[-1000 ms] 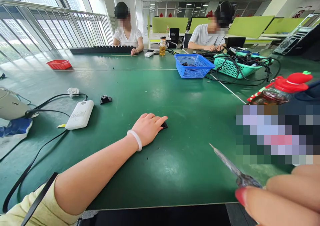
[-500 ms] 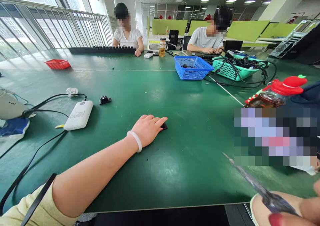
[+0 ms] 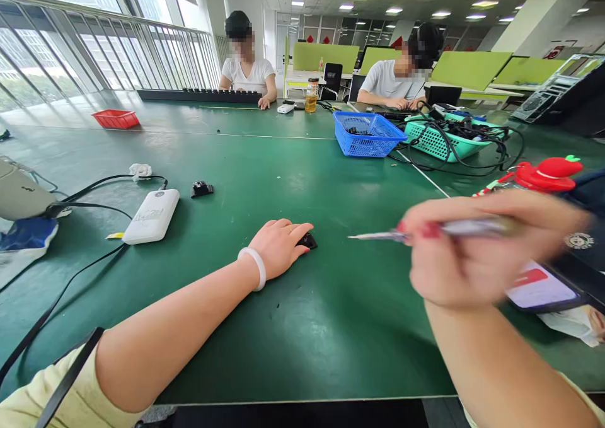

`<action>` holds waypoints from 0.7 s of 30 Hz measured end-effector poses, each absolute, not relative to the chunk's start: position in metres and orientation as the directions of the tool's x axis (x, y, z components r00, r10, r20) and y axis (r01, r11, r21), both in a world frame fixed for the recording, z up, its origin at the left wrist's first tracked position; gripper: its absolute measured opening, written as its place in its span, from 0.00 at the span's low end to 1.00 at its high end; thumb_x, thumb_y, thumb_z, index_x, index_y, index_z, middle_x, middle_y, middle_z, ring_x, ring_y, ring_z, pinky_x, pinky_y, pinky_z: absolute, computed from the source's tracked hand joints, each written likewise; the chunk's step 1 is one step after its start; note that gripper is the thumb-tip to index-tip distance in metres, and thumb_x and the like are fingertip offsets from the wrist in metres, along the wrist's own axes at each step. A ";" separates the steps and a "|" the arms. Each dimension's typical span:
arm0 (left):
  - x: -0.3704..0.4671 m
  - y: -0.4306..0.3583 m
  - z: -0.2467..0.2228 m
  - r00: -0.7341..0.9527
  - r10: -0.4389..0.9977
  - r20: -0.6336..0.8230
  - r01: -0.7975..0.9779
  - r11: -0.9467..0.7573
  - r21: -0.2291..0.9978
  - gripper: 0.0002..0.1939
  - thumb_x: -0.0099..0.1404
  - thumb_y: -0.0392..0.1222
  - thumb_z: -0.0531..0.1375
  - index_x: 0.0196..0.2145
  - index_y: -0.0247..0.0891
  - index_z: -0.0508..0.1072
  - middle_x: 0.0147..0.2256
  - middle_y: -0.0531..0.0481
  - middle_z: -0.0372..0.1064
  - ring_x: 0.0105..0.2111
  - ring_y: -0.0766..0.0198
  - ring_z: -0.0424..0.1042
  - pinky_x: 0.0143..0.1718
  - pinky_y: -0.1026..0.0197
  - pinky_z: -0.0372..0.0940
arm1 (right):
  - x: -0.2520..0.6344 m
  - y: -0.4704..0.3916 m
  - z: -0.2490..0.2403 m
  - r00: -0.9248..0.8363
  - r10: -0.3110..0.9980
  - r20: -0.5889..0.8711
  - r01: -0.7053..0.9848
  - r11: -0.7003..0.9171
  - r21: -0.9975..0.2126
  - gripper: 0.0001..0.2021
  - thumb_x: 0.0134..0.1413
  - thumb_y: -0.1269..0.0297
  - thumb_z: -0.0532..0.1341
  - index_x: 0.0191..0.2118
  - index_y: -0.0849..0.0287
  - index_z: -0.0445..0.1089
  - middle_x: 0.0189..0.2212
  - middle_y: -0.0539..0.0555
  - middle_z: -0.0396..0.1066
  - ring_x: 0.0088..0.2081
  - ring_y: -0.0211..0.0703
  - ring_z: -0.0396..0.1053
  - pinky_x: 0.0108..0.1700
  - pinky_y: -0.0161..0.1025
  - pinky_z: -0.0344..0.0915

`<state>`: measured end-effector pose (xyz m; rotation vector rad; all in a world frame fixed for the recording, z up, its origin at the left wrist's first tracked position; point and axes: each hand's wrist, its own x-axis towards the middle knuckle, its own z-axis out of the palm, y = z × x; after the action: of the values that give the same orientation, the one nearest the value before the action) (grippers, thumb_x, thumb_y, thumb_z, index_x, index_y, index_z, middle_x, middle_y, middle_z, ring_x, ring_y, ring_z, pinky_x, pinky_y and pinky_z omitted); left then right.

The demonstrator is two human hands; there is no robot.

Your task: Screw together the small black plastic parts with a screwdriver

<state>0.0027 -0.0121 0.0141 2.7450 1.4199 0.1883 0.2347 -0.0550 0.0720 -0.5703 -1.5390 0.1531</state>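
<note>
My left hand (image 3: 278, 248) rests on the green table (image 3: 340, 352), its thumb and forefinger at a small black part (image 3: 309, 241) that shows partly beyond the fingertips. A white band circles that wrist. Raised over the table on the right, my right hand (image 3: 463, 251) is closed around a slim pointed tool (image 3: 378, 236), blurred by motion. The tip points left, toward the black part, with a gap between them. Another small black part (image 3: 201, 189) lies further back on the left.
A white power bank (image 3: 152, 217) with cables lies left. Blue basket (image 3: 367, 135), green basket (image 3: 437, 139) full of cables and red tray (image 3: 116, 119) stand further back. At right are a red-lidded bottle (image 3: 548, 174) and a phone (image 3: 543, 286). Two people sit across the table.
My right hand has come up from the lower right corner to over the table, carrying the pointed tool leftward. My left hand has stayed nearly in place, and more of the black part shows.
</note>
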 end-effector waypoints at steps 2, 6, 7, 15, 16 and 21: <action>0.002 -0.012 0.013 0.542 0.835 0.093 0.825 -0.550 0.133 0.24 0.72 0.51 0.59 0.61 0.38 0.67 0.51 0.41 0.76 0.56 0.48 0.69 0.55 0.48 0.63 | 0.226 -0.041 0.057 0.017 0.414 0.910 0.244 0.881 -0.405 0.11 0.63 0.67 0.61 0.47 0.52 0.59 0.25 0.45 0.69 0.23 0.36 0.68 0.28 0.37 0.70; 0.000 -0.010 0.010 0.492 0.863 0.112 0.844 -0.505 0.181 0.22 0.69 0.52 0.62 0.54 0.37 0.72 0.47 0.41 0.77 0.56 0.47 0.68 0.55 0.46 0.64 | 0.214 -0.031 0.028 -0.062 0.471 0.880 0.212 0.868 -0.449 0.11 0.65 0.71 0.57 0.49 0.52 0.56 0.30 0.47 0.71 0.29 0.39 0.72 0.31 0.39 0.71; -0.001 -0.009 0.010 0.489 0.865 0.116 0.844 -0.502 0.190 0.21 0.69 0.52 0.61 0.53 0.36 0.72 0.46 0.41 0.77 0.55 0.47 0.68 0.55 0.45 0.65 | 0.212 -0.030 0.022 -0.083 0.473 0.877 0.207 0.869 -0.449 0.11 0.65 0.71 0.57 0.49 0.52 0.56 0.32 0.48 0.71 0.31 0.39 0.73 0.32 0.39 0.71; -0.004 -0.006 0.003 0.539 0.825 0.170 0.780 -0.565 0.269 0.15 0.70 0.44 0.59 0.52 0.38 0.73 0.48 0.43 0.77 0.54 0.49 0.68 0.56 0.45 0.65 | 0.205 -0.032 0.005 -0.227 0.447 0.865 0.216 0.890 -0.402 0.16 0.64 0.74 0.57 0.52 0.51 0.57 0.38 0.52 0.71 0.36 0.40 0.75 0.35 0.40 0.75; -0.004 -0.006 0.003 0.542 0.822 0.174 0.774 -0.569 0.277 0.15 0.70 0.44 0.59 0.52 0.38 0.73 0.48 0.43 0.77 0.54 0.49 0.68 0.56 0.45 0.65 | 0.204 -0.031 0.004 -0.229 0.440 0.868 0.216 0.893 -0.396 0.16 0.63 0.75 0.57 0.53 0.51 0.58 0.38 0.53 0.71 0.37 0.40 0.75 0.35 0.40 0.75; -0.005 -0.005 0.000 0.534 0.828 0.171 0.761 -0.559 0.330 0.15 0.69 0.44 0.59 0.52 0.38 0.73 0.48 0.43 0.77 0.55 0.49 0.68 0.58 0.45 0.64 | 0.204 -0.031 0.002 -0.194 0.444 0.875 0.201 0.891 -0.407 0.16 0.63 0.75 0.58 0.52 0.51 0.59 0.38 0.52 0.72 0.36 0.40 0.75 0.35 0.39 0.74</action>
<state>-0.0049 -0.0046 0.0003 2.5571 1.3453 0.4571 0.2037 -0.0307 0.0023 -0.4877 -1.7764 0.2352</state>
